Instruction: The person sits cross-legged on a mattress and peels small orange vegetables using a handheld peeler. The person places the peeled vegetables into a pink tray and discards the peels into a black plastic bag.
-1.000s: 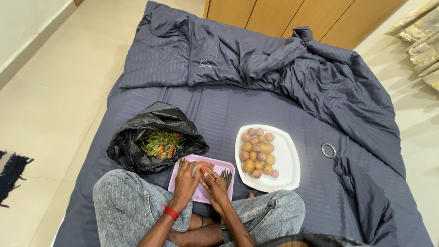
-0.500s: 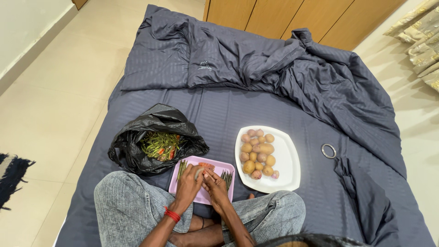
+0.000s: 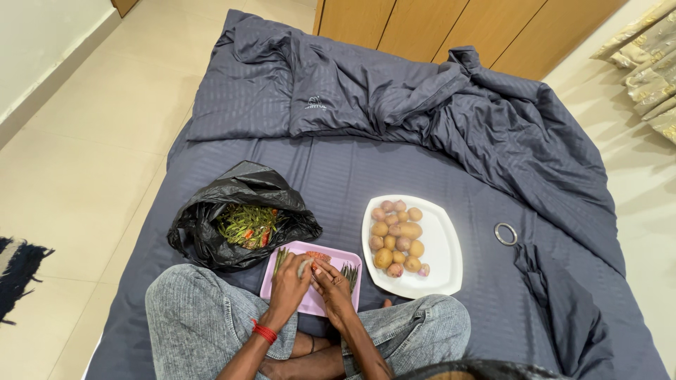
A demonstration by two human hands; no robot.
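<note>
I sit cross-legged on a dark grey bedsheet (image 3: 352,176) with a pink tray (image 3: 307,299) in front of my knees. Over the tray, my left hand (image 3: 290,281) and my right hand (image 3: 332,285) meet and pinch a small pale vegetable piece (image 3: 305,267) between the fingertips. Green beans (image 3: 349,269) lie at the tray's right end, a few more at its left, and an orange piece (image 3: 318,255) at the far edge. A red band circles my left wrist.
A black plastic bag (image 3: 211,236) of green beans and red bits sits left of the tray. A white plate (image 3: 440,246) with several small potatoes stands to the right. A metal ring (image 3: 505,233) lies further right. A crumpled grey duvet (image 3: 394,91) covers the far side.
Both hands stay together over the tray with only slight finger shifts. The view has drifted slightly, so everything sits a little lower in frame.
</note>
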